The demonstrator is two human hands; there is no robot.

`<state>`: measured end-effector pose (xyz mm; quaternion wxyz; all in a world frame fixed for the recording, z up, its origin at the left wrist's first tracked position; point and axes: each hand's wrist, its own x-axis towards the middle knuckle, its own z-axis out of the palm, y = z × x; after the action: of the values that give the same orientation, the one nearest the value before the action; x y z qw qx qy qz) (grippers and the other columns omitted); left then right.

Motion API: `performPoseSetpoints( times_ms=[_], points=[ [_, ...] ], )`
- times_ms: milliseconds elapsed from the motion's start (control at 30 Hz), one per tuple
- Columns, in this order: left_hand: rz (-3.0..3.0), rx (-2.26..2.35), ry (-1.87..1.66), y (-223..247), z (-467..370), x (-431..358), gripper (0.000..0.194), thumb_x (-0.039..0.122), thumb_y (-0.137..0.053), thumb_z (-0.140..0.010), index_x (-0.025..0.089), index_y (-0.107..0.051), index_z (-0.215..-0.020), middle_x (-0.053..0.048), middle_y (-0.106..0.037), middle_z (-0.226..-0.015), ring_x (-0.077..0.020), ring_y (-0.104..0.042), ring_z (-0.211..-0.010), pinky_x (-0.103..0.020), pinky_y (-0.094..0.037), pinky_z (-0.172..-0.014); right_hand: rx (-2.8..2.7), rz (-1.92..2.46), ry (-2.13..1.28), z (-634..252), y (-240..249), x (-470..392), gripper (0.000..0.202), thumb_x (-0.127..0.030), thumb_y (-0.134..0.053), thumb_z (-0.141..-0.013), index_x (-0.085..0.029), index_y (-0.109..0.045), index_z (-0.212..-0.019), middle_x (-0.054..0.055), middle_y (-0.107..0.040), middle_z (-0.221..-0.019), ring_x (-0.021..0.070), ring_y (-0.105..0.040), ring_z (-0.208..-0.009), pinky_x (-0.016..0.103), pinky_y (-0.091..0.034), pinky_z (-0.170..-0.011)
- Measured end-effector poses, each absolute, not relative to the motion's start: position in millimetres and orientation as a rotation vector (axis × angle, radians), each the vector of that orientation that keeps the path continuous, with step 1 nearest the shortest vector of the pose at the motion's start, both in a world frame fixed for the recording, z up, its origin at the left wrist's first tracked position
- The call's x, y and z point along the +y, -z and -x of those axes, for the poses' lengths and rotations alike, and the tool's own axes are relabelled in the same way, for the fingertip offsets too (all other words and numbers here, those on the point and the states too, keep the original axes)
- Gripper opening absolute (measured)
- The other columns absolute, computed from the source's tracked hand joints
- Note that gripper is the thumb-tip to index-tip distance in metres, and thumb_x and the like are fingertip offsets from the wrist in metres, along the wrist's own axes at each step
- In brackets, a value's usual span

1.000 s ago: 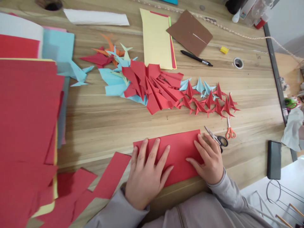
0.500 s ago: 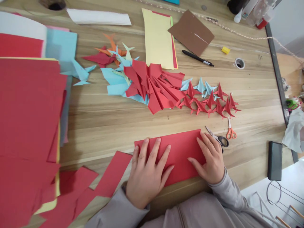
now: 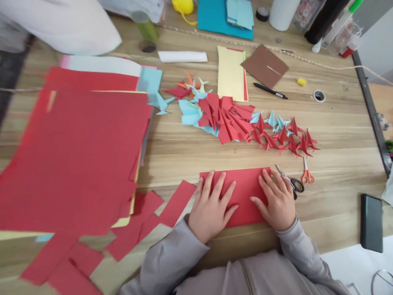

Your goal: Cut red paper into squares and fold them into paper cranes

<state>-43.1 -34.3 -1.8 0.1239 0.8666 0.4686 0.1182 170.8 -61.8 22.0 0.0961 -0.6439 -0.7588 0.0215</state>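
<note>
A red sheet of paper (image 3: 245, 192) lies flat at the table's near edge, under both my hands. My left hand (image 3: 211, 207) rests on its left part with the fingers spread. On the right part lies my right hand (image 3: 278, 200), fingers stretched out and thumb apart. Just beyond the right hand are black-handled scissors (image 3: 296, 186), partly hidden by the fingers, and small orange-handled scissors (image 3: 307, 176). Farther back sits a heap of folded red paper pieces (image 3: 225, 119). Beside it, small red folded paper figures (image 3: 282, 139) stand with several light blue ones (image 3: 272, 120).
A big stack of red paper (image 3: 82, 159) covers the left side, with red strips (image 3: 178, 203) around it. Toward the back lie yellow paper (image 3: 231, 73), a brown square (image 3: 265, 65) and a black pen (image 3: 270, 90). A dark phone (image 3: 371, 223) lies at the right edge.
The view has swung left and up, so the objects sit farther right and more of the paper stack and table's back shows. Both hands stay flat on the red sheet.
</note>
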Motion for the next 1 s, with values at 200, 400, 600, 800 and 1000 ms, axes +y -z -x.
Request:
performPoseSetpoints(
  times_ms=[200,400,600,800,1000],
  points=[
    [-2.582,1.360,-0.252,3,41,-31,0.059,0.055,-0.050,-0.087,0.023,-0.052,-0.137,-0.016,-0.039,-0.150,-0.0432,-0.026,-0.140,-0.060,-0.023,-0.112,-2.283,1.838,0.078,-174,-9,-63,0.063,-0.058,-0.054,-0.086,-0.011,-0.058,-0.127,0.016,-0.057,-0.135,0.0351,-0.045,-0.129,0.049,-0.033,-0.103],
    [-2.619,1.364,-0.233,7,40,-30,0.064,0.058,-0.045,-0.088,0.022,-0.047,-0.141,-0.018,-0.035,-0.151,-0.0441,-0.021,-0.141,-0.060,-0.018,-0.113,-2.317,1.829,0.170,-175,4,-64,0.071,-0.063,-0.048,-0.086,-0.007,-0.054,-0.131,0.019,-0.053,-0.139,0.0374,-0.042,-0.130,0.051,-0.030,-0.103],
    [-2.672,1.371,-0.237,16,39,-28,0.073,0.066,-0.039,-0.086,0.021,-0.043,-0.143,-0.018,-0.032,-0.153,-0.0447,-0.021,-0.141,-0.060,-0.015,-0.113,-2.316,1.928,0.154,-172,15,-64,0.073,-0.062,-0.042,-0.089,-0.006,-0.050,-0.135,0.020,-0.045,-0.146,0.0378,-0.037,-0.133,0.053,-0.024,-0.105],
    [-2.739,1.352,-0.231,25,39,-25,0.086,0.075,-0.041,-0.079,0.020,-0.039,-0.145,-0.019,-0.029,-0.154,-0.0454,-0.020,-0.140,-0.062,-0.011,-0.113,-2.271,1.973,0.137,-174,24,-62,0.076,-0.065,-0.039,-0.089,-0.007,-0.048,-0.137,0.020,-0.042,-0.147,0.0362,-0.032,-0.136,0.054,-0.021,-0.108],
    [-2.793,1.317,-0.176,27,41,-20,0.091,0.078,-0.041,-0.077,0.018,-0.037,-0.146,-0.021,-0.028,-0.154,-0.0459,-0.021,-0.140,-0.061,-0.012,-0.112,-2.248,1.993,0.127,-173,25,-61,0.076,-0.065,-0.037,-0.089,-0.008,-0.047,-0.138,0.019,-0.042,-0.148,0.0348,-0.034,-0.135,0.052,-0.021,-0.108]
  ],
)
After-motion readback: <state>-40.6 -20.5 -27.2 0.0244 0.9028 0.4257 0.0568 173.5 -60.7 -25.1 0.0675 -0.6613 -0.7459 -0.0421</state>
